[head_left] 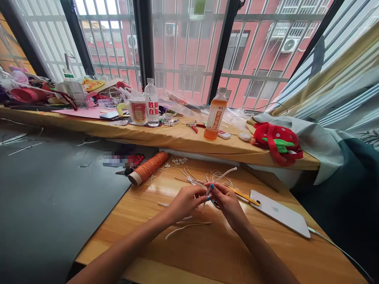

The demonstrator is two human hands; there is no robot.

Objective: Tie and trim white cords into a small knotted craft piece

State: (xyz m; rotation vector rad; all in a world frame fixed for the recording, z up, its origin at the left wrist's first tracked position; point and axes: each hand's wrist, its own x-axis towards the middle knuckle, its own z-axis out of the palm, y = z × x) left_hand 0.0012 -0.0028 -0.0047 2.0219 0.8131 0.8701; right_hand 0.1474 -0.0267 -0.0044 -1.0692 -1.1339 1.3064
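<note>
Both hands, left (185, 201) and right (226, 199), pinch white cords (217, 177) together just in front of the spool (148, 167). Knotting looks early: loose cut strands (186, 225) lie unworked on the tabletop (207, 248).

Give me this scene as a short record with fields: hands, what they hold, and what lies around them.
left hand: pinching white cord strips
right hand: pinching the same strips, one end sticking up
white cord strips: held between both hands; loose pieces lie on the wooden table
orange thread spool: lying on its side, left of the hands
white phone: face down, right of the hands, cable attached
pencil: between right hand and phone
orange drink bottle: upright on the sill
</note>
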